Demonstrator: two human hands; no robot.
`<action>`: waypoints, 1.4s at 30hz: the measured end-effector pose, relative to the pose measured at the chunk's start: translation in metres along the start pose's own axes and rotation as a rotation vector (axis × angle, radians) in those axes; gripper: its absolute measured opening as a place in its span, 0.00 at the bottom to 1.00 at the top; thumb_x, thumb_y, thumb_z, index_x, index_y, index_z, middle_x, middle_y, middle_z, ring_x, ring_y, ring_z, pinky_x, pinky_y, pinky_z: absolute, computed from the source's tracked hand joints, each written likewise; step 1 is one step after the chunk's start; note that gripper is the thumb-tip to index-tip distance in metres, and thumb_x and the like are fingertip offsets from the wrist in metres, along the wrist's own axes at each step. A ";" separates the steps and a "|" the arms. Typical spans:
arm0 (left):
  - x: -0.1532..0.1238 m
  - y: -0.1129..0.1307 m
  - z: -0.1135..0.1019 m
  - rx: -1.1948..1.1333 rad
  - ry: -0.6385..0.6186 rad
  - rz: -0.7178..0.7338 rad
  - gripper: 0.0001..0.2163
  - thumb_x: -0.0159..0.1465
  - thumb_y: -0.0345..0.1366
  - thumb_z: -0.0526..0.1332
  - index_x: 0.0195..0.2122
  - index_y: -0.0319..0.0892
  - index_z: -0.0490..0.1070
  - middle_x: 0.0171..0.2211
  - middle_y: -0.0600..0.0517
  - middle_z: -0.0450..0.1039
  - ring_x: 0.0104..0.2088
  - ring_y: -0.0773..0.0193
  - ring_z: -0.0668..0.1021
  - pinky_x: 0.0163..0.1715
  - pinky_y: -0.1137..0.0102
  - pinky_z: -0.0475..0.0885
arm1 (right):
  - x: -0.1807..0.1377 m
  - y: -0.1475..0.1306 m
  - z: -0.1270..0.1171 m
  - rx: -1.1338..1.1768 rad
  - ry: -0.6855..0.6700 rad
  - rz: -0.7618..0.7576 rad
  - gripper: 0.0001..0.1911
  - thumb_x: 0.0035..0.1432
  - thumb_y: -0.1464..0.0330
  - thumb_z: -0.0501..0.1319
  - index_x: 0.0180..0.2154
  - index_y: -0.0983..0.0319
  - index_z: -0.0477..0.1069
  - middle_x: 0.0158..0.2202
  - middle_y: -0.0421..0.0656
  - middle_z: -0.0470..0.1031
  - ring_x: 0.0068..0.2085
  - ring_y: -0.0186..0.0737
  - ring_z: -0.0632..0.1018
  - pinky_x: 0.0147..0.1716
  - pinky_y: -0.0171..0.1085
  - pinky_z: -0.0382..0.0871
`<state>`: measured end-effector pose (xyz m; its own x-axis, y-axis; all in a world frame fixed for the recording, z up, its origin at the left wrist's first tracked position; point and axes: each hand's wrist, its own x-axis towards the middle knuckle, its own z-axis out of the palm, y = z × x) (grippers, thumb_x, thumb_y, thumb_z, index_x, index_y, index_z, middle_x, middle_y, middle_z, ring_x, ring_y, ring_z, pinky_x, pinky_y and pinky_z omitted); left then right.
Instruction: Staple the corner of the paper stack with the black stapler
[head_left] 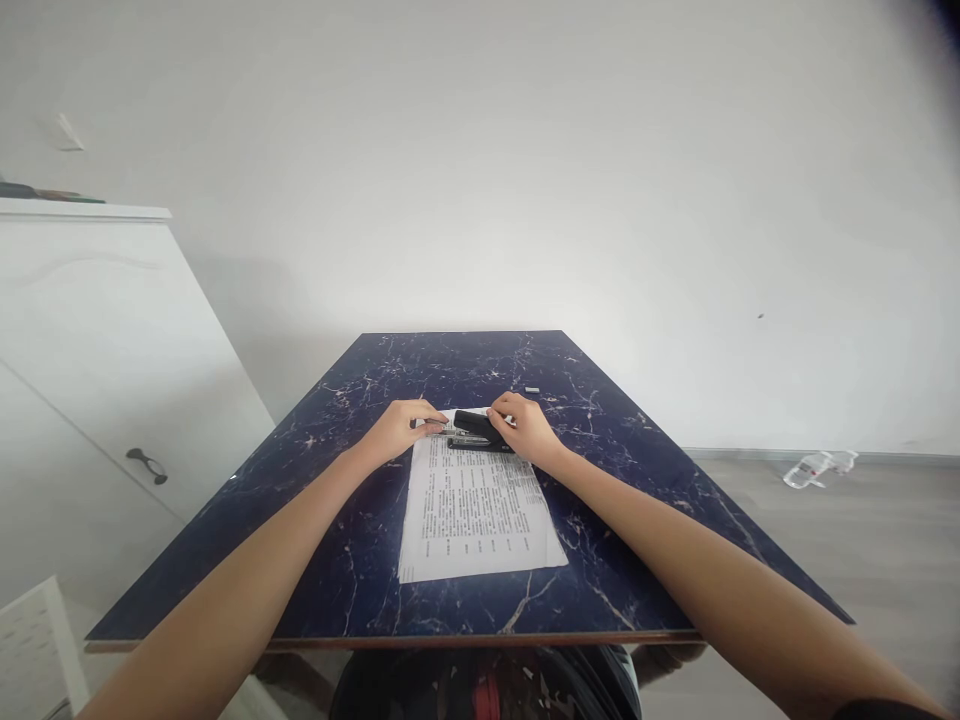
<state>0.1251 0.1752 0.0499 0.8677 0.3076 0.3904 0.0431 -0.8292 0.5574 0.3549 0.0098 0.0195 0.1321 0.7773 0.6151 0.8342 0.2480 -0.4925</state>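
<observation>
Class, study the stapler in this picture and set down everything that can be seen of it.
The stapler is black, with a silvery, metal-looking part showing between its raised upper arm and its long, narrow base. It appears opened up. It lies crosswise over the far part of the printed sheets. The fingers of the right hand grip its right end; the left hand is at its left end, though what those fingers pinch is too small to tell.

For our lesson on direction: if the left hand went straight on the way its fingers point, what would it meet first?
The left hand would probably meet the black stapler first; whether the two touch now, I cannot tell.
</observation>
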 end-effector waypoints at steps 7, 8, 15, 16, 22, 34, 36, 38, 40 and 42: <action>0.000 0.003 0.004 0.023 -0.040 -0.030 0.09 0.64 0.39 0.67 0.44 0.46 0.82 0.44 0.48 0.82 0.44 0.56 0.82 0.48 0.61 0.75 | 0.001 -0.004 -0.001 -0.014 -0.003 -0.006 0.17 0.71 0.66 0.55 0.28 0.60 0.71 0.34 0.45 0.75 0.36 0.41 0.74 0.37 0.40 0.66; 0.000 0.003 0.005 0.029 -0.050 -0.032 0.09 0.64 0.39 0.67 0.44 0.46 0.82 0.44 0.48 0.82 0.44 0.56 0.82 0.48 0.61 0.75 | 0.001 -0.004 -0.001 -0.016 -0.002 -0.007 0.17 0.71 0.66 0.55 0.28 0.60 0.71 0.34 0.45 0.75 0.36 0.41 0.74 0.37 0.40 0.66; 0.001 0.007 0.005 0.080 -0.068 -0.055 0.09 0.64 0.38 0.66 0.44 0.46 0.82 0.44 0.48 0.82 0.43 0.55 0.81 0.44 0.61 0.74 | 0.000 -0.001 0.001 -0.025 -0.008 -0.010 0.18 0.71 0.65 0.54 0.27 0.60 0.70 0.32 0.45 0.74 0.35 0.41 0.73 0.37 0.40 0.66; 0.000 0.007 0.005 0.084 -0.071 -0.060 0.09 0.64 0.38 0.66 0.44 0.47 0.82 0.44 0.48 0.82 0.43 0.55 0.81 0.43 0.61 0.74 | 0.000 -0.001 0.001 -0.024 -0.012 -0.009 0.18 0.71 0.65 0.54 0.27 0.60 0.70 0.32 0.45 0.74 0.35 0.41 0.73 0.36 0.40 0.66; 0.000 0.004 0.006 0.090 -0.081 -0.057 0.09 0.64 0.38 0.66 0.45 0.47 0.82 0.44 0.48 0.82 0.42 0.56 0.80 0.42 0.62 0.73 | 0.000 -0.003 0.000 -0.028 -0.013 -0.012 0.18 0.71 0.65 0.54 0.27 0.60 0.69 0.31 0.44 0.74 0.33 0.40 0.73 0.35 0.39 0.64; 0.000 0.000 0.004 0.066 -0.096 -0.106 0.10 0.63 0.40 0.67 0.44 0.48 0.81 0.45 0.48 0.82 0.44 0.55 0.81 0.38 0.65 0.72 | 0.001 -0.005 -0.001 -0.030 -0.009 -0.018 0.18 0.70 0.66 0.53 0.26 0.60 0.66 0.30 0.43 0.73 0.33 0.39 0.72 0.35 0.38 0.63; 0.000 -0.003 0.005 0.050 -0.098 -0.123 0.10 0.62 0.41 0.67 0.44 0.48 0.81 0.45 0.48 0.82 0.45 0.54 0.81 0.38 0.64 0.72 | 0.001 -0.005 -0.001 -0.034 -0.013 -0.019 0.18 0.70 0.66 0.53 0.25 0.60 0.66 0.29 0.43 0.72 0.33 0.40 0.72 0.35 0.38 0.63; 0.000 -0.005 0.005 0.035 -0.100 -0.138 0.10 0.62 0.42 0.68 0.44 0.49 0.81 0.45 0.48 0.82 0.45 0.54 0.81 0.38 0.64 0.72 | 0.002 -0.005 -0.001 -0.038 -0.017 -0.019 0.19 0.70 0.65 0.53 0.25 0.60 0.66 0.29 0.43 0.72 0.33 0.40 0.72 0.36 0.39 0.64; 0.000 -0.006 0.005 0.027 -0.102 -0.147 0.11 0.62 0.42 0.68 0.44 0.49 0.81 0.45 0.48 0.82 0.45 0.53 0.81 0.38 0.63 0.72 | 0.002 -0.005 -0.001 -0.040 -0.018 -0.018 0.20 0.71 0.65 0.53 0.25 0.60 0.66 0.29 0.43 0.72 0.33 0.40 0.72 0.36 0.39 0.65; 0.000 -0.007 0.005 0.024 -0.103 -0.146 0.11 0.61 0.43 0.68 0.44 0.49 0.82 0.45 0.48 0.82 0.45 0.53 0.81 0.38 0.63 0.72 | 0.001 -0.004 -0.001 -0.041 -0.019 -0.017 0.20 0.71 0.64 0.53 0.25 0.60 0.67 0.29 0.44 0.73 0.33 0.40 0.72 0.36 0.39 0.65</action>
<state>0.1277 0.1789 0.0421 0.8975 0.3770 0.2288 0.1830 -0.7903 0.5847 0.3518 0.0094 0.0230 0.1080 0.7839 0.6115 0.8576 0.2377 -0.4562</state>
